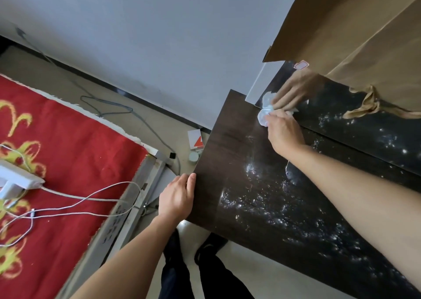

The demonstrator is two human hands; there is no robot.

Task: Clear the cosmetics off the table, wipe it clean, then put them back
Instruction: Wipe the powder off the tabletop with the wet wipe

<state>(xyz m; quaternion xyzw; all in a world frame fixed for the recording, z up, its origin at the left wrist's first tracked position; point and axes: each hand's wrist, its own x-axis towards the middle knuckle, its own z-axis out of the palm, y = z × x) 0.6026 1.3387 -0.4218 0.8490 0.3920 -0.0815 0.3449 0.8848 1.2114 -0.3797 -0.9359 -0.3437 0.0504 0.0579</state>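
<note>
A dark wooden table (230, 162) fills the right half of the view, its top speckled with shiny wet streaks. My right hand (284, 132) grips a crumpled white wipe (264, 116) and presses it onto the tabletop at the far edge, against the foot of a mirror (355, 125) that reflects the hand. My left hand (177, 196) rests on the table's left edge, thumb on top and fingers over the side. No cosmetics stand on the table.
A small white and red box (196, 140) and a pale round jar (193, 157) sit on the floor beside the table's left edge. Brown paper (364, 36) covers the mirror's top. A bed with a red blanket (68, 162), a power strip (16, 180) and cables lies left.
</note>
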